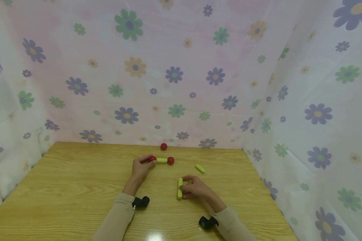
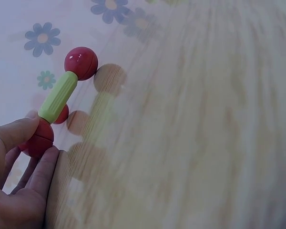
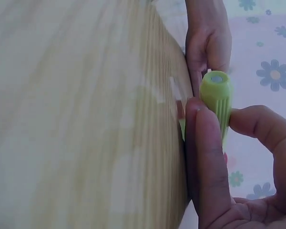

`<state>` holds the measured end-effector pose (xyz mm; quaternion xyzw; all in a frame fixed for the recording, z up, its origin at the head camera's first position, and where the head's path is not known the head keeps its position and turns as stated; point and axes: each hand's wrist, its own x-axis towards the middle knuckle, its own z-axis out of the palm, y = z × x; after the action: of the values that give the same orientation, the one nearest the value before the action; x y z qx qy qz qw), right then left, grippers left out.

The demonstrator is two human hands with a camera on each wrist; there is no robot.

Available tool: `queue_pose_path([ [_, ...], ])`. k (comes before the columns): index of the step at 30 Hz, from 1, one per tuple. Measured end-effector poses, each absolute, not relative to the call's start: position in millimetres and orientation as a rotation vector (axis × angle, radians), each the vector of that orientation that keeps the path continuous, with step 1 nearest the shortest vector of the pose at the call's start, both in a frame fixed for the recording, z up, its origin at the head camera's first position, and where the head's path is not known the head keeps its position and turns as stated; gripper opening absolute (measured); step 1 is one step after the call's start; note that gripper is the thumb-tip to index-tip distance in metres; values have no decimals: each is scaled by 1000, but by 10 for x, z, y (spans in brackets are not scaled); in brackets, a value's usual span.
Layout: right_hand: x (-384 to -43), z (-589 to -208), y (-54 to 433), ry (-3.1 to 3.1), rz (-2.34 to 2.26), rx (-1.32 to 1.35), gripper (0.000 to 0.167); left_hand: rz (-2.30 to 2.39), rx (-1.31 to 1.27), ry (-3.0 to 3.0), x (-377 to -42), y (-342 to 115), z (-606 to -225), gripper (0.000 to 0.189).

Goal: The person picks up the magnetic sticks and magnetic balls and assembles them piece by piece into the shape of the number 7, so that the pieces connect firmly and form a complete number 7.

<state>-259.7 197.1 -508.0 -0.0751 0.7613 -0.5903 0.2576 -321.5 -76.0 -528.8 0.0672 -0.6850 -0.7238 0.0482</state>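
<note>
My left hand (image 1: pixel 140 167) pinches the red ball (image 2: pixel 40 139) at the near end of a dumbbell-like piece. That piece has a ridged yellow-green rod (image 2: pixel 58 97) between two red balls, the far ball (image 1: pixel 170 160) pointing right in the head view. Lower and to the right, my right hand (image 1: pixel 196 188) grips another yellow-green rod (image 1: pixel 180 188) between thumb and fingers. In the right wrist view this rod (image 3: pixel 216 98) shows lengthwise grooves and a small grey disc (image 3: pixel 216 79) in its end.
A loose red ball (image 1: pixel 164 146) lies near the table's back edge. One more yellow-green rod (image 1: pixel 200 168) lies on the wooden table (image 1: pixel 78 187), beyond my right hand. Flower-print curtain (image 1: pixel 175 50) stands behind the table and along both sides.
</note>
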Motion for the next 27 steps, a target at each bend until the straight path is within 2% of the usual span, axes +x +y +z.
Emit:
queue_pose_path([
  [8, -2642, -5059, 1809, 2060, -1612, -210, 69, -2211, 197, -2103, -3209, -771, -5269, 46],
  [27, -2725, -5081, 1574, 2058, -1689, -159, 67, -2176, 189, -2112, -3201, -767, -5298, 44],
])
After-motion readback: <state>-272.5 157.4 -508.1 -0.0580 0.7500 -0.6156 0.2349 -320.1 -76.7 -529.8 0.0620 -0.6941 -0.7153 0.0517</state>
